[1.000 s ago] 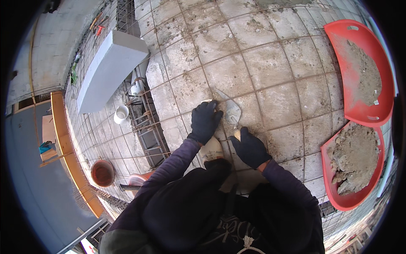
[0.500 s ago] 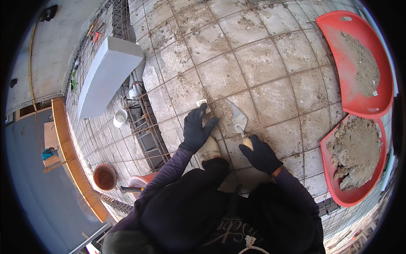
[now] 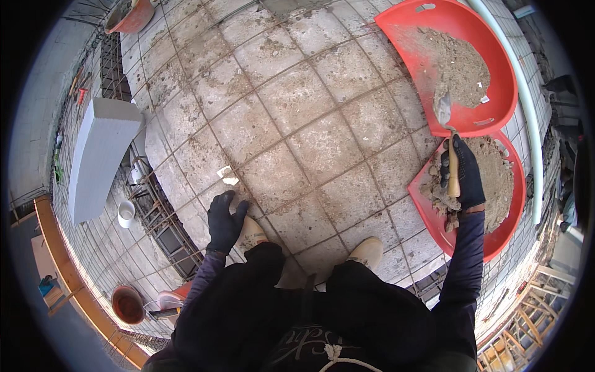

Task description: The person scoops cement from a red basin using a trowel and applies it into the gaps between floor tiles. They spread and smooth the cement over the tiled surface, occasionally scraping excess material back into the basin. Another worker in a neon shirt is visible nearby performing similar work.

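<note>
My right hand (image 3: pixel 468 170), in a black glove, is wrapped round the wooden handle of a trowel (image 3: pixel 442 110). The metal blade points away from me over the near edge of the far red tray (image 3: pixel 412 43), which holds grey-brown mortar-like material. Below that hand lies the near red tray (image 3: pixel 427 218), heaped with lumpy material. My left hand (image 3: pixel 224 226), gloved too, is low over the slab beside my left shoe, holding nothing, its thumb apart from the fingers. Just beyond its fingertips are small white pieces (image 3: pixel 229 178) on the slab.
A steel rebar grid (image 3: pixel 286 137) runs over the dusty concrete slab. To the left stand a curved grey block (image 3: pixel 102 158), a white cup (image 3: pixel 126 214) and a brown bucket (image 3: pixel 129 305). A reddish bucket (image 3: pixel 133 17) sits far left; a pale pipe (image 3: pixel 532 133) passes beyond the trays.
My right hand has carried the trowel from the slab over to the red trays on the right. My left hand has drawn back slightly from the white pieces. The view has shifted right.
</note>
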### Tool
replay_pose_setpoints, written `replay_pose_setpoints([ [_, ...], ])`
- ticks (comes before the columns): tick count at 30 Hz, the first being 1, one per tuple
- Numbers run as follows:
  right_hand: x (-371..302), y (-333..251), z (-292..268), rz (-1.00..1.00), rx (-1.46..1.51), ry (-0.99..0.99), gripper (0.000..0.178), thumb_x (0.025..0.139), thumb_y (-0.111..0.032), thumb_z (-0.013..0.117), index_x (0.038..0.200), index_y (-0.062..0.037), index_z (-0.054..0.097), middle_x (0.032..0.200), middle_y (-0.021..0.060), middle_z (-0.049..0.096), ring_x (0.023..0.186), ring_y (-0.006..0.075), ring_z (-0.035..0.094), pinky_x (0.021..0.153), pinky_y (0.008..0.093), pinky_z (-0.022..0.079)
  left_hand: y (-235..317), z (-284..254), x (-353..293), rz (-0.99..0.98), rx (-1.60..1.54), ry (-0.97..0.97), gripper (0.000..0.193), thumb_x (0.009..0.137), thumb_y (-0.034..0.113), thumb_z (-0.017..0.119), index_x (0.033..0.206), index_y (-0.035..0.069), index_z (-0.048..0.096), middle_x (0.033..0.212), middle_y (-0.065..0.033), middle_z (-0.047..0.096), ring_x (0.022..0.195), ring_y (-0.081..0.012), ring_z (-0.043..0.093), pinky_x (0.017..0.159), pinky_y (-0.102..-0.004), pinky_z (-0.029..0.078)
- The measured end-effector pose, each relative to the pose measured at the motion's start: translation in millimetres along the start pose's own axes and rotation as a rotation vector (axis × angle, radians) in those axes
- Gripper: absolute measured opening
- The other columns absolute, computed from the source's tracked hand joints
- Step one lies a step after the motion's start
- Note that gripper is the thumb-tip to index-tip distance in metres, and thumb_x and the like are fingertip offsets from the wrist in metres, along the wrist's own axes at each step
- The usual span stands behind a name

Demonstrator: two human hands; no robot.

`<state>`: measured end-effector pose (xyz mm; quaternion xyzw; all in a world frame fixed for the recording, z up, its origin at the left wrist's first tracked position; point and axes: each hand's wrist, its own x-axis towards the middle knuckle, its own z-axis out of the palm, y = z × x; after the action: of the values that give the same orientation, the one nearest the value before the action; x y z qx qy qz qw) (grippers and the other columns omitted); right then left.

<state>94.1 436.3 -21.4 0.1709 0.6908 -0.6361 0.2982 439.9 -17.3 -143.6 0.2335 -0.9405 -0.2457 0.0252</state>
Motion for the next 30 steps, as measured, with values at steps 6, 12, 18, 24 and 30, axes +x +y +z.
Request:
replay_pose_setpoints([
  [6, -24, 10, 37, -0.278, -0.772, -0.028, 0.027, 0.106, -0.034, 0.063, 0.103, -0.0074, 0.060, 0.073, -0.0001, 0.057, 0.057, 0.0136, 0.060, 0.051, 0.0303, 0.046, 4, 2, -5, -0.086, 0.083, -0.191, 0.051, 0.090, 0.036, 0.077, 0.128, 0.006, 0.063, 0.114, -0.0168, 0.068, 0.107, -0.0366, 0.066, 0.091, -0.0498, 0.052],
  [12, -64, 98, 123, -0.407, -1.057, -0.557, 0.032, 0.097, -0.035, 0.074, 0.104, -0.0073, 0.058, 0.081, 0.0236, 0.066, 0.077, 0.0465, 0.068, 0.063, 0.0499, 0.053, 9, 13, 6, -0.184, 0.079, -0.098, 0.063, 0.087, 0.031, 0.080, 0.138, 0.003, 0.055, 0.115, -0.0173, 0.068, 0.105, -0.0360, 0.068, 0.090, -0.0475, 0.054],
  [18, -56, 127, 179, -0.470, -1.150, -0.559, 0.035, 0.098, -0.038, 0.072, 0.101, -0.0069, 0.055, 0.081, 0.0205, 0.069, 0.077, 0.0437, 0.070, 0.064, 0.0511, 0.054, 12, 18, 8, -0.137, 0.053, -0.170, 0.064, 0.087, 0.032, 0.077, 0.141, 0.006, 0.054, 0.120, -0.0166, 0.066, 0.113, -0.0361, 0.064, 0.094, -0.0498, 0.050],
  [24, -57, 173, 243, -0.481, -1.056, -0.677, 0.038, 0.101, -0.039, 0.067, 0.107, -0.0042, 0.053, 0.084, 0.0222, 0.070, 0.076, 0.0437, 0.071, 0.065, 0.0526, 0.055, 16, 11, 11, -0.244, -0.127, -0.222, 0.061, 0.090, 0.025, 0.078, 0.142, 0.004, 0.055, 0.115, -0.0184, 0.068, 0.099, -0.0350, 0.070, 0.087, -0.0448, 0.057],
  [30, -73, 201, 252, -0.436, -0.894, -0.629, 0.043, 0.102, -0.042, 0.065, 0.115, -0.0020, 0.053, 0.083, 0.0261, 0.070, 0.079, 0.0474, 0.070, 0.068, 0.0555, 0.054, 13, 17, 16, -0.172, -0.110, -0.150, 0.047, 0.092, 0.022, 0.070, 0.136, 0.005, 0.061, 0.111, -0.0208, 0.069, 0.098, -0.0400, 0.069, 0.087, -0.0484, 0.056],
])
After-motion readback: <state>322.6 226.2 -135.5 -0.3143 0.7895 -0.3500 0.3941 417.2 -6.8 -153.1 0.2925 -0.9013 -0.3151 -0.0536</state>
